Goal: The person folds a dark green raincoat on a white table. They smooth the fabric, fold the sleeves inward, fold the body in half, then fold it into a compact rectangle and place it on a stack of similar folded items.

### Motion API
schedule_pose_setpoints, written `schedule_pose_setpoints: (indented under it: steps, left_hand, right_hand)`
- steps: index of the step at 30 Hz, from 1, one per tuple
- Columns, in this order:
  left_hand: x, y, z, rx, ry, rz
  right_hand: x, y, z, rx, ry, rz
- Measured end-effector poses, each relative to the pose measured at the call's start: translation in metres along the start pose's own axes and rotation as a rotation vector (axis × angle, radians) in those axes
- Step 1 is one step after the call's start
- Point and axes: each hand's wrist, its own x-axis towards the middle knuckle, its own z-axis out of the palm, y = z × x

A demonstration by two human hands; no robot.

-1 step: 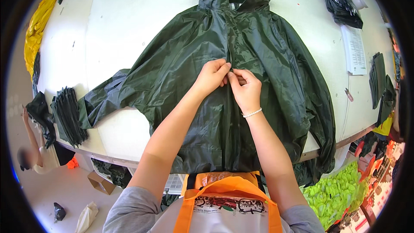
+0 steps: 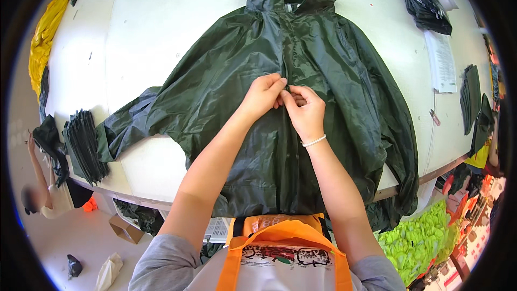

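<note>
A dark green raincoat lies front side up before me, its collar at the far end and its lower hem at the table edge by my apron. Both hands meet at the middle of its front opening. My left hand pinches the front placket between thumb and fingers. Just to the right and slightly nearer, my right hand grips the same placket edge, fingers closed. Whatever fastener may lie under the fingertips is hidden. One sleeve stretches out to the left; the other hangs down along the right side.
On the white table, a folded dark green stack sits by the left sleeve. At the right are a dark bundle, paper sheets and small snips. Bright green material is heaped below right. Another person stands far left.
</note>
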Motion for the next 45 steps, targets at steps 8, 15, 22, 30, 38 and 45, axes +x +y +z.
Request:
schedule_pose_setpoints:
  steps: [8, 15, 22, 30, 38, 45]
  left_hand:
    - [-0.027, -0.007, 0.001, 0.264, 0.267, 0.201]
    - [-0.087, -0.022, -0.113, 1.374, 1.036, 0.333]
    - [-0.138, -0.007, -0.231, 1.371, 0.538, 0.021]
    - [-0.13, 0.027, -0.256, 1.533, 0.997, -0.203]
    - [-0.236, -0.102, -0.089, 1.407, 0.754, -0.081]
    - [-0.237, -0.133, -0.133, 1.334, 0.808, -0.054]
  right_hand:
    - [0.005, 0.002, 0.003, 0.035, -0.036, 0.173]
    - [0.018, -0.059, -0.067, -0.434, -0.07, 0.001]
    - [0.1, -0.018, -0.255, -1.004, -0.155, 0.492]
    - [0.236, -0.03, -0.311, -1.341, 0.309, -0.338]
    - [-0.03, -0.02, -0.204, -1.288, -0.149, -0.326]
    - [-0.023, 0.049, -0.201, -1.385, -0.159, -0.313]
